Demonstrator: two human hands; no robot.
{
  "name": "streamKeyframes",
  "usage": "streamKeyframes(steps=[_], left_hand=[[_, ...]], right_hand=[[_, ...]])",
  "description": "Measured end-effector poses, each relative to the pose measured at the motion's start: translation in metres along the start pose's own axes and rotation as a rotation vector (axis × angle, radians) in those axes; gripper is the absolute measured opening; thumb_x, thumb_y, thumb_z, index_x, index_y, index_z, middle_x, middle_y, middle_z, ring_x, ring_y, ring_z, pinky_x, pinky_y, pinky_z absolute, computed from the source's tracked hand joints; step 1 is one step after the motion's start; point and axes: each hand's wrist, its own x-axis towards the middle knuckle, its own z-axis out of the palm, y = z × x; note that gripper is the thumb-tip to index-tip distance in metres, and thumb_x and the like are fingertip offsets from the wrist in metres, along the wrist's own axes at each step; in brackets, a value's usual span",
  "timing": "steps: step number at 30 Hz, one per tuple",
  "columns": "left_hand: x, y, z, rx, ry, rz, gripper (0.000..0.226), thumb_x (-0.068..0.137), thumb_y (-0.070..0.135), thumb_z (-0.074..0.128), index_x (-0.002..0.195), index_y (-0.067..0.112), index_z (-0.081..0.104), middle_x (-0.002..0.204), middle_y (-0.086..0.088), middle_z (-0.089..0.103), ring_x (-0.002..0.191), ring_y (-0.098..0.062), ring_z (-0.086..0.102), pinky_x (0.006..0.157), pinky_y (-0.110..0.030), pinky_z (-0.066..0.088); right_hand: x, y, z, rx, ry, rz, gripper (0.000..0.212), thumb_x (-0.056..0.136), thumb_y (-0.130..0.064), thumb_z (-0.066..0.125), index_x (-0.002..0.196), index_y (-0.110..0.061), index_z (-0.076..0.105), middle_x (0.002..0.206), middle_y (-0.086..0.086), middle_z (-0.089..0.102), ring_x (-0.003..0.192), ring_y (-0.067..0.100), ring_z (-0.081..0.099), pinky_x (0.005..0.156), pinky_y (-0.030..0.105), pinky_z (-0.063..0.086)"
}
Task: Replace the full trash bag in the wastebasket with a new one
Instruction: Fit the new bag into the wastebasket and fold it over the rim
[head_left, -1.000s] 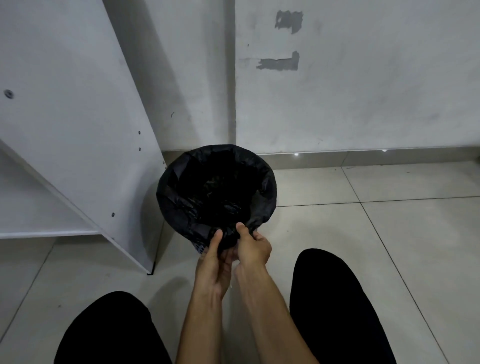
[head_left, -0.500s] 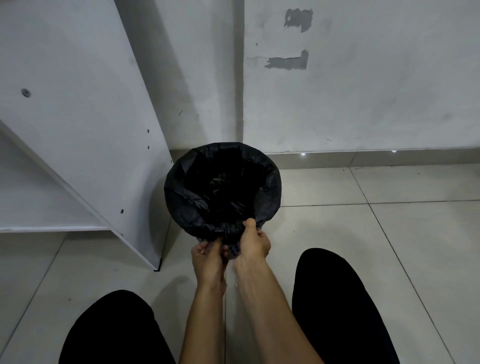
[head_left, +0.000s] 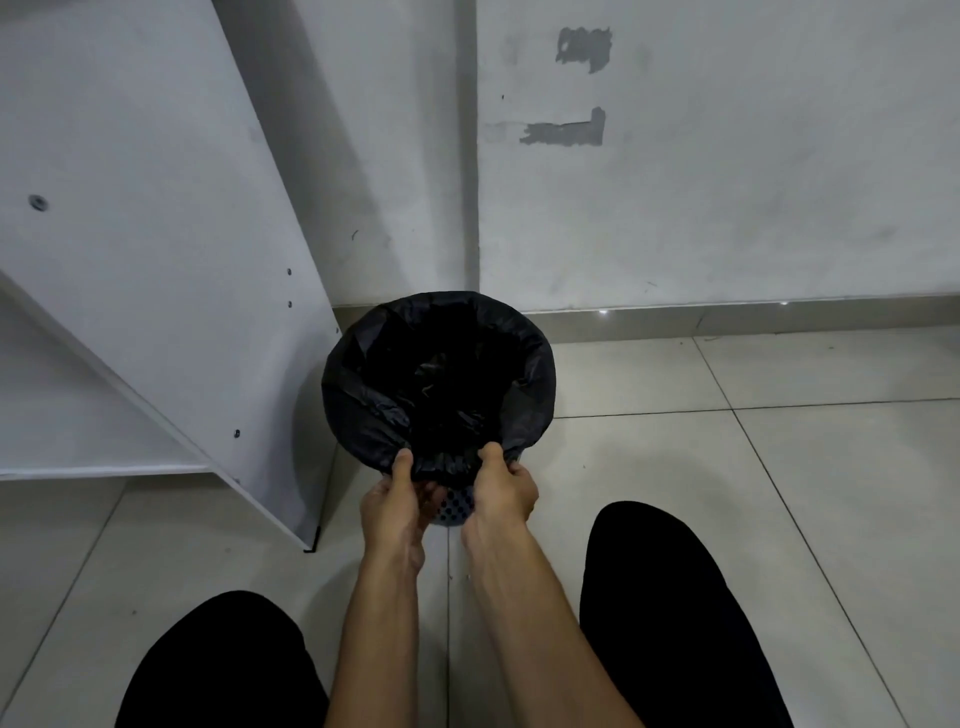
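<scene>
Pale floor tiles run to a scuffed grey wall, with your wastebasket just right of a leaning white shelf panel
Your left hand and right hand each pinch the near edge of the black trash bag, thumbs on top, fingers curled beneath; it lines the wastebasket's rim, mesh wall showing between your hands, black-clad knees nearest you

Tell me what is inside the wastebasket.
A black trash bag lines the wastebasket, its edge folded over the rim. Dark crumpled folds show inside; any contents are too dark to tell.
</scene>
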Motion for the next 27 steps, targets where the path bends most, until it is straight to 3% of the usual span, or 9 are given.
streamKeyframes(steps=[4, 9, 12, 15, 17, 19, 21, 24, 27], left_hand=[[-0.007, 0.0, 0.0, -0.015, -0.07, 0.003, 0.017, 0.098, 0.022, 0.058, 0.101, 0.008, 0.067, 0.094, -0.01, 0.071, 0.082, -0.019, 0.067, 0.071, -0.028, 0.056], [0.002, 0.001, -0.001, 0.05, -0.126, 0.032, 0.016, 0.096, 0.013, 0.056, 0.097, 0.003, 0.069, 0.106, -0.022, 0.07, 0.095, -0.032, 0.066, 0.093, -0.048, 0.052], [0.006, 0.003, -0.004, 0.019, -0.218, -0.03, 0.027, 0.098, 0.018, 0.055, 0.115, 0.0, 0.066, 0.112, -0.019, 0.071, 0.096, -0.026, 0.068, 0.084, -0.036, 0.056], [0.003, -0.005, -0.006, -0.165, -0.273, -0.08, 0.039, 0.097, 0.028, 0.057, 0.127, 0.003, 0.06, 0.122, -0.016, 0.068, 0.11, -0.025, 0.066, 0.088, -0.029, 0.057], [0.001, -0.014, -0.005, -0.3, -0.254, -0.099, 0.047, 0.096, 0.029, 0.056, 0.134, 0.002, 0.054, 0.129, -0.017, 0.064, 0.118, -0.024, 0.063, 0.093, -0.028, 0.055], [0.002, -0.021, -0.004, -0.366, -0.225, -0.099, 0.046, 0.097, 0.026, 0.055, 0.137, 0.002, 0.051, 0.128, -0.017, 0.064, 0.118, -0.022, 0.063, 0.093, -0.027, 0.054], [0.004, -0.026, -0.005, -0.385, -0.213, -0.083, 0.042, 0.098, 0.022, 0.054, 0.135, 0.002, 0.052, 0.123, -0.017, 0.067, 0.113, -0.021, 0.066, 0.09, -0.027, 0.055], [0.0, -0.03, -0.006, -0.314, -0.178, -0.009, 0.029, 0.099, 0.021, 0.054, 0.122, 0.004, 0.059, 0.11, -0.013, 0.071, 0.097, -0.018, 0.071, 0.08, -0.025, 0.059], [-0.006, -0.032, -0.002, -0.079, 0.008, 0.156, 0.022, 0.096, 0.025, 0.06, 0.102, 0.004, 0.065, 0.086, -0.008, 0.067, 0.073, -0.014, 0.068, 0.065, -0.024, 0.058]], right_hand=[[-0.003, -0.007, 0.003, 0.053, -0.023, 0.067, 0.02, 0.087, -0.008, 0.066, 0.106, -0.002, 0.066, 0.098, 0.016, 0.07, 0.086, 0.033, 0.069, 0.072, 0.039, 0.06], [-0.005, -0.01, 0.012, 0.067, -0.023, 0.105, 0.038, 0.082, -0.006, 0.074, 0.119, -0.005, 0.064, 0.113, 0.018, 0.067, 0.088, 0.033, 0.069, 0.056, 0.031, 0.059], [-0.004, -0.018, 0.01, 0.128, -0.025, 0.132, 0.032, 0.083, 0.002, 0.071, 0.114, 0.001, 0.065, 0.098, 0.018, 0.069, 0.072, 0.028, 0.066, 0.044, 0.025, 0.05], [-0.001, -0.025, 0.007, 0.235, -0.105, 0.165, 0.031, 0.082, 0.006, 0.072, 0.112, 0.009, 0.064, 0.089, 0.019, 0.068, 0.069, 0.03, 0.066, 0.048, 0.031, 0.054], [-0.002, -0.02, 0.004, 0.274, -0.192, 0.167, 0.036, 0.084, 0.003, 0.073, 0.118, 0.009, 0.062, 0.098, 0.02, 0.07, 0.075, 0.029, 0.067, 0.052, 0.03, 0.056], [0.0, -0.009, 0.0, 0.309, -0.249, 0.149, 0.042, 0.086, -0.003, 0.074, 0.125, 0.003, 0.061, 0.114, 0.02, 0.069, 0.088, 0.027, 0.068, 0.065, 0.029, 0.056], [0.002, -0.001, -0.004, 0.358, -0.271, 0.128, 0.041, 0.089, -0.008, 0.072, 0.127, -0.002, 0.06, 0.121, 0.018, 0.068, 0.097, 0.026, 0.067, 0.073, 0.029, 0.054], [0.006, 0.005, -0.009, 0.37, -0.294, 0.067, 0.022, 0.092, -0.011, 0.069, 0.113, -0.006, 0.064, 0.113, 0.015, 0.069, 0.09, 0.024, 0.067, 0.073, 0.029, 0.055], [0.007, 0.011, -0.01, 0.344, -0.275, 0.004, 0.009, 0.092, -0.011, 0.069, 0.098, -0.007, 0.065, 0.111, 0.016, 0.069, 0.092, 0.026, 0.067, 0.076, 0.031, 0.056]])
